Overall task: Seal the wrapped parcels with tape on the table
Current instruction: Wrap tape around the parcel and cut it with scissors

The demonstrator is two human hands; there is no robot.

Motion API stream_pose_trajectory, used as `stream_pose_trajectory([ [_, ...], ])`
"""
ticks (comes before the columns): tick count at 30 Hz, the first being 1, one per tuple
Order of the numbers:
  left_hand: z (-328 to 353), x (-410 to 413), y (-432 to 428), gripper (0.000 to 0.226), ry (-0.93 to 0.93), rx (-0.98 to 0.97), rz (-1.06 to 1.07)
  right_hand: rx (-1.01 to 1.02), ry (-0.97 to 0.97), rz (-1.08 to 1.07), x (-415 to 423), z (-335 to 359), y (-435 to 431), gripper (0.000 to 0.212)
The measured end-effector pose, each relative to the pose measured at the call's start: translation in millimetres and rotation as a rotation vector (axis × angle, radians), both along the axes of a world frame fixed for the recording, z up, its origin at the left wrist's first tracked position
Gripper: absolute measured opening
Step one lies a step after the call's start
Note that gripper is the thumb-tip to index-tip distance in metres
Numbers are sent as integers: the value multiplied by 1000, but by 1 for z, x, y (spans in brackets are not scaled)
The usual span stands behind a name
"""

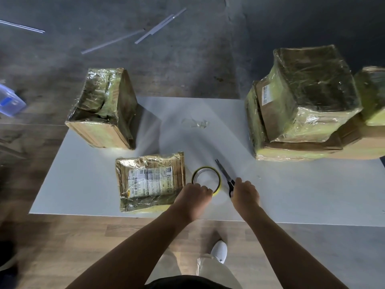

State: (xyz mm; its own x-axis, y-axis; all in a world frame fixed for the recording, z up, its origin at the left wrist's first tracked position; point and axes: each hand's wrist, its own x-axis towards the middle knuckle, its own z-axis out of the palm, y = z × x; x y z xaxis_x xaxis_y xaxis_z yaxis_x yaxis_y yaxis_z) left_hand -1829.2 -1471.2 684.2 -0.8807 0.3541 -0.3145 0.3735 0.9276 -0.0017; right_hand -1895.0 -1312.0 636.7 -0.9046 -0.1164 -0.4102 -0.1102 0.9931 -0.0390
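Both hands grip: the left hand point(192, 193) curls over the near rim of the tape roll point(208, 168), and the right hand point(245, 192) clasps the scissors point(224, 173) by the handles, blades toward 11 o'clock. Just beside the roll, at its 9 o'clock, the flat wrapped parcel point(151, 181) lies on the table point(83, 184).

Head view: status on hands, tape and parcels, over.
Left grip holds tape roll. Right grip holds scissors. Flat parcel left of roll, not in hand. Nothing blocking it.
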Motion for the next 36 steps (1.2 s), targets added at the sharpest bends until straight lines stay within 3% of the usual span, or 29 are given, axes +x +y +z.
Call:
stream_pose_trajectory([
  [4, -2, 0, -1, 25, 9, -8, -5, -132, -105, -49, -11, 8, 6, 32],
  [9, 0, 1, -2, 28, 25, 32, -7, -343, -129, -39, -25, 30, 11, 47],
  [13, 1, 2, -2, 29, 29, 48, 2, -477, -162, 12, -35, 52, 1, 34],
  [15, 2, 2, -2, 30, 25, 54, 8, -403, -180, 63, -39, 58, -9, 12],
  [21, 1, 3, -3, 26, -2, 53, 23, -269, -206, 191, -47, 78, -18, 7],
  [23, -1, 4, -4, 25, 0, 62, 29, -283, -204, 193, -51, 90, -19, 8],
  [26, -1, 3, -4, 24, 6, 76, 32, -203, -192, 306, -59, 105, -27, 27],
  [31, 1, 2, -4, 26, -3, 58, 23, 67, -167, 439, -64, 127, -52, 23],
  [36, 4, 3, -6, 22, 29, 60, -12, 208, -142, 478, -56, 143, -73, 27],
])
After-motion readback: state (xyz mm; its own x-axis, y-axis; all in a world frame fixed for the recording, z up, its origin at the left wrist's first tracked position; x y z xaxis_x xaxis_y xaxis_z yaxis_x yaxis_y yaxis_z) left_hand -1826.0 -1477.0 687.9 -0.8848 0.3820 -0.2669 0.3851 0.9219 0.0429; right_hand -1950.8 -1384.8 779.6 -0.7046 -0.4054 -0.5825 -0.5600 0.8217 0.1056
